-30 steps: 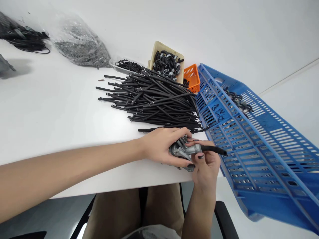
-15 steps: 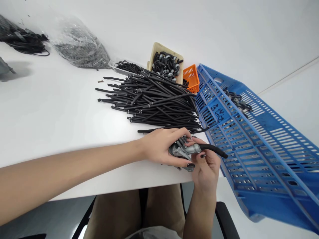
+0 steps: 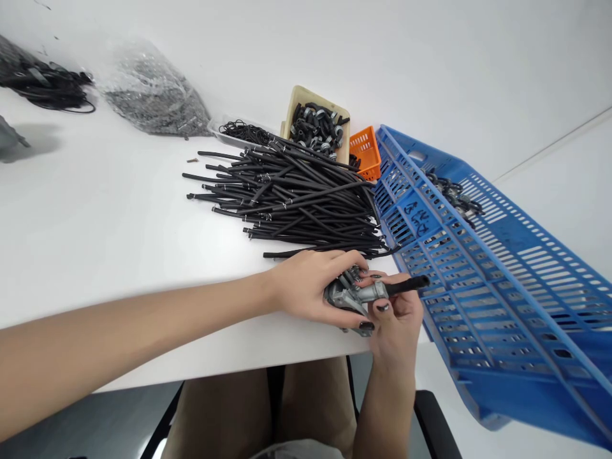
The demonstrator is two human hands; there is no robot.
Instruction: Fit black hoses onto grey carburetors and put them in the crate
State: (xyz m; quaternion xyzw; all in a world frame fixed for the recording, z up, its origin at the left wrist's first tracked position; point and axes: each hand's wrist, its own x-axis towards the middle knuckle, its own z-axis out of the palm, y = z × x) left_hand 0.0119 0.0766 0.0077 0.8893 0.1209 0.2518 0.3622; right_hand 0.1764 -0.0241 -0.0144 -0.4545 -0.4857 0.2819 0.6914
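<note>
My left hand [image 3: 313, 287] is wrapped round a grey cast-metal part [image 3: 342, 296] that looks like a carburetor, near the table's front edge. From its right side a short metal pipe with a ring [image 3: 378, 291] sticks out, and a short black rubber hose [image 3: 408, 285] sits on that pipe. My right hand [image 3: 396, 317] is closed at this end, thumb below the ring and fingers behind the hose. The hose's open tip points right and slightly up. Part of the metal body is hidden by my left fingers.
Behind my hands lies a pile of long black hoses [image 3: 296, 197]. A cream bin [image 3: 296, 95] of short hoses, an orange basket [image 3: 370, 153] and a large blue crate [image 3: 459, 255] with metal parts stand right. A plastic bag [image 3: 153, 95] of small parts lies back left.
The short hose has turned on the pipe: its tip bent downward before and now points slightly up. My right thumb has shifted a little down and left; the left hand keeps its hold.
</note>
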